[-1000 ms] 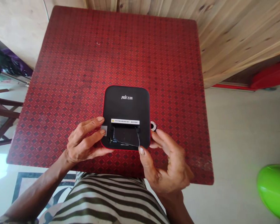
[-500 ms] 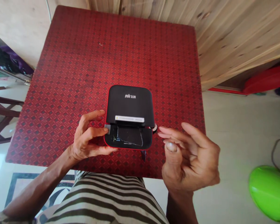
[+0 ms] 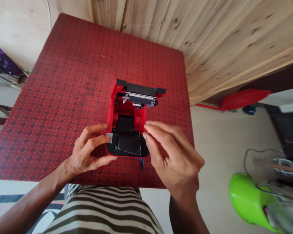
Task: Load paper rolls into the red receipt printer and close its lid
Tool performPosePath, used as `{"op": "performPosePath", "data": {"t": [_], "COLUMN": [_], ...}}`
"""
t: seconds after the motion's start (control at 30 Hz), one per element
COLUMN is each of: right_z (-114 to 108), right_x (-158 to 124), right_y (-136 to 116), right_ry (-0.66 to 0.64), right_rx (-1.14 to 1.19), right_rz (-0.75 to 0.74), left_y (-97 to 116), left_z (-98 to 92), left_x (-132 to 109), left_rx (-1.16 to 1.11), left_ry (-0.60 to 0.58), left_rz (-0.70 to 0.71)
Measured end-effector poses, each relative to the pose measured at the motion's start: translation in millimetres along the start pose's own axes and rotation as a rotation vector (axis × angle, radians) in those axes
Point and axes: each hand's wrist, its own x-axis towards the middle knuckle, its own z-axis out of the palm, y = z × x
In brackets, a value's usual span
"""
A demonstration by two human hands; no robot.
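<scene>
A black and red thermal receipt printer point(image 3: 127, 130) stands on a red patterned table point(image 3: 53, 97), its black lid point(image 3: 139, 88) tipped up at the far side. The open body shows a red interior, a metal mechanism under the lid, and a black roll or pad point(image 3: 125, 125). My left hand point(image 3: 88, 148) grips the printer's left side, its fingertips by a small grey tag point(image 3: 109, 137). My right hand point(image 3: 172, 154) has its fingertips and thumb at the printer's right wall. A dark strip point(image 3: 141, 163) hangs below the front edge.
A wood-plank wall point(image 3: 185, 39) rises beyond the table's far edges. My striped shirt point(image 3: 102, 211) fills the bottom of the view. On the floor to the right lie a bright green plastic object point(image 3: 246, 201) and a red plastic lid or basin point(image 3: 245, 99).
The printer's lid has swung up and open, exposing the red interior. My right hand has come back from the right onto the printer. The view has tilted and shifted slightly.
</scene>
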Motion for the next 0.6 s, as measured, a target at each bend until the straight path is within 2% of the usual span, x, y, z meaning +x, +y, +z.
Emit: {"op": "performPosePath", "data": {"t": [0.17, 0.37, 0.5, 0.6], "right_z": [19, 50, 62, 56], "right_x": [26, 61, 77, 76], "right_y": [6, -2, -2, 2], "right_ry": [-0.317, -0.777, -0.902, -0.879], "right_rx": [-0.044, -0.306, -0.335, -0.263], "right_rz": [-0.067, 0.018, 0.031, -0.006], "left_y": [1, 1, 1, 0], "left_z": [-0.8, -2.8, -3.4, -2.9], "left_x": [0, 0, -1, -3], "left_rx": [0.032, 0.034, 0.026, 0.023], "left_ry": [-0.013, -0.033, -0.037, -0.037], "left_rz": [0.02, 0.019, 0.018, 0.018]}}
